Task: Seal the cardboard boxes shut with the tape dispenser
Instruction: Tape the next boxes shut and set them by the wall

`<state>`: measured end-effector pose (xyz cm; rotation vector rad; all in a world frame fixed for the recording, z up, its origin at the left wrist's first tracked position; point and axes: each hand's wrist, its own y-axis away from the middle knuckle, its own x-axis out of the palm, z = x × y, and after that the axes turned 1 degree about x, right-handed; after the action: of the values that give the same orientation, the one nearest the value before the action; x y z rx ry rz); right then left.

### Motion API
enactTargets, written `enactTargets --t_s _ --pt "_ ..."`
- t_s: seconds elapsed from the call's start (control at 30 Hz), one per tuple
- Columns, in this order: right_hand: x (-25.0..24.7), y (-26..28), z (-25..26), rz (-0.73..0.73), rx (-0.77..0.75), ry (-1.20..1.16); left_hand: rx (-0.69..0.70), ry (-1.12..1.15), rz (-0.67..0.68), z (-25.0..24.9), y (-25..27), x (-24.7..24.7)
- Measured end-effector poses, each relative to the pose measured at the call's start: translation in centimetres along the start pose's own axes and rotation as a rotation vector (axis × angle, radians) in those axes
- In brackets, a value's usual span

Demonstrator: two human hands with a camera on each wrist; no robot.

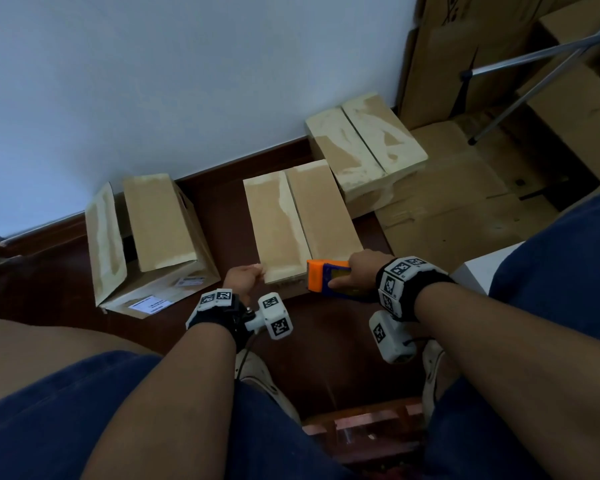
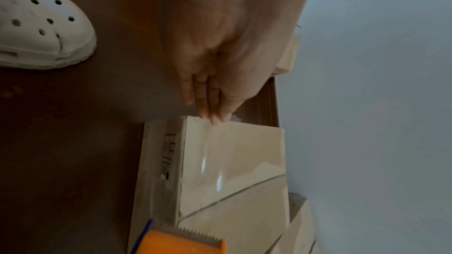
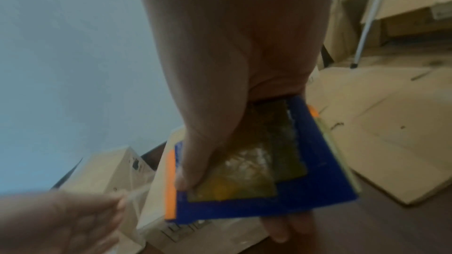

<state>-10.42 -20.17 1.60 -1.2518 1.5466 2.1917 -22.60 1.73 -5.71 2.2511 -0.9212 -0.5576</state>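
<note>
Three cardboard boxes stand on the dark floor by the wall. The middle box [image 1: 302, 220] has both flaps down, with the seam running away from me. My right hand [image 1: 352, 271] grips the orange and blue tape dispenser [image 1: 326, 277] at that box's near edge; its toothed blade [image 2: 195, 234] faces the box. My left hand [image 1: 255, 273] is at the box's near left corner, and its fingertips [image 2: 215, 118] pinch the end of clear tape [image 2: 212, 161] stretched from the dispenser. The left box [image 1: 146, 237] has its flaps standing open. The right box [image 1: 364, 147] is closed.
Flattened cardboard [image 1: 465, 209] covers the floor on the right, with large cartons [image 1: 465, 64] stacked behind it and a metal stand leg [image 1: 520, 57] across them. My white clog [image 2: 41, 26] is near my left hand. My knees frame the bottom of the head view.
</note>
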Motion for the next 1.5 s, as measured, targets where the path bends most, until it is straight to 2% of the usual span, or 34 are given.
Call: enactTargets --t_s 0.13,0.27,0.43,0.67,0.97,1.2,1.37,1.5 --pt "0.1 -0.3 1.0 -0.005 0.023 0.052 -0.034 -0.027 -0.029 1.7 0.3 0.2" --pt "0.0 -0.5 2.3 -0.048 0.041 0.103 -0.086 -0.025 0.023 2.7 0.7 0.2" --pt "-0.6 -0.6 3.8 -0.026 0.040 0.097 -0.017 0.060 -0.204 3.4 0.4 1.0" --pt "-0.1 -1.3 5.2 -0.010 0.048 0.103 -0.033 0.104 -0.272 4.2 0.0 1.4" --pt "-0.2 -1.3 6.1 -0.041 0.092 0.119 -0.019 0.147 -0.271 4.7 -0.6 1.9" --pt "-0.3 -1.9 6.8 -0.005 0.120 0.084 -0.023 0.157 -0.259 4.6 -0.8 1.8" --pt "-0.5 -2.1 7.9 0.026 0.137 0.176 -0.016 0.153 -0.248 4.7 -1.3 1.6" --pt "-1.1 -1.6 7.5 0.032 -0.002 0.096 0.003 0.151 -0.233 4.8 -1.3 1.6"
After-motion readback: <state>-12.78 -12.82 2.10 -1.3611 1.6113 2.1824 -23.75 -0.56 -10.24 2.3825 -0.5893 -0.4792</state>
